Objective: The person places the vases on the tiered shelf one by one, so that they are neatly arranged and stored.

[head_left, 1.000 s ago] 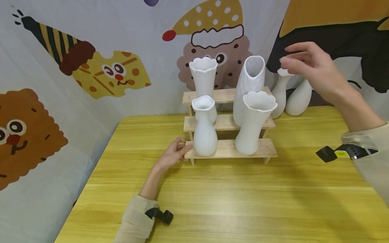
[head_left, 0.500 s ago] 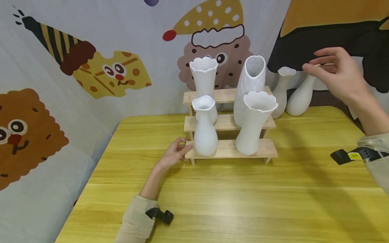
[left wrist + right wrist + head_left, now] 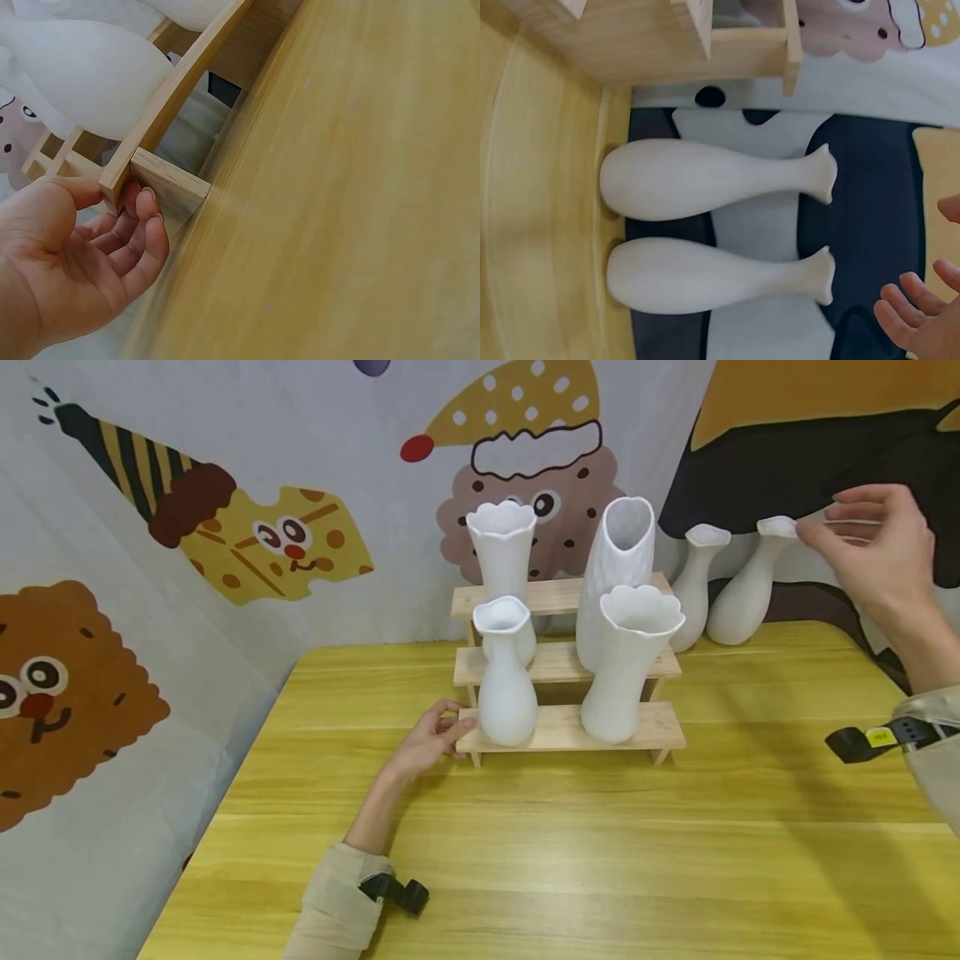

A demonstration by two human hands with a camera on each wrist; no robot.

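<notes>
At the left end of a three-step wooden display stand (image 3: 558, 740), my left hand (image 3: 424, 745) pinches the lowest step, thumb on top and fingers curled below by the leg. Its grip shows closely in the left wrist view, where the hand (image 3: 97, 255) meets the board's end (image 3: 112, 184). My right hand (image 3: 885, 547) hovers with relaxed fingers near the mouth of a slender white vase (image 3: 742, 603) at the back right. The right wrist view shows a gap between that hand (image 3: 930, 315) and the vase (image 3: 705, 276). A similar vase (image 3: 692, 597) stands beside it, nearer the stand.
On the stand are a narrow-necked vase (image 3: 507, 697), a scalloped vase (image 3: 628, 672), a slant-mouthed vase (image 3: 611, 568) and a fluted vase (image 3: 502, 547). The wooden table (image 3: 540, 860) meets a cartoon-printed cloth backdrop (image 3: 405, 543) behind.
My right hand has moved right, from above the vases beside the stand to the right of the outer vase's mouth, uncovering both mouths. My left hand and the stand stay put.
</notes>
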